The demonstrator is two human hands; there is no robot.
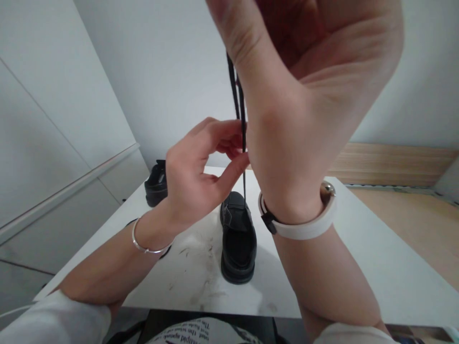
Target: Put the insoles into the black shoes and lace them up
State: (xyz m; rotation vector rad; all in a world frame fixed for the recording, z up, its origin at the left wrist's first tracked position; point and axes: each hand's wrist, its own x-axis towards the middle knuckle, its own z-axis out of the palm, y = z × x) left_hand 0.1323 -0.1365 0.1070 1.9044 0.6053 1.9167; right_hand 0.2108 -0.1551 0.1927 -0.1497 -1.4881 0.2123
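A black shoe [238,239] stands on the white table in front of me, its opening toward me. From its front a black shoelace [244,138] runs straight up, pulled taut. My right hand [308,71] is raised high and close to the camera, its fingers curled around the upper part of the lace; the fingertips are partly cut off by the top edge. Lower down, my left hand [204,167] reaches in from the left, thumb and fingers at the lace. Its fingertips are partly hidden behind my right wrist, so I cannot tell how firmly they pinch it.
Another black shoe [156,185] stands at the table's far left, partly behind my left hand. Dark smudges mark the white table [193,277]. A white wall is behind, white panels rise at left, and a wooden surface [405,215] lies at right.
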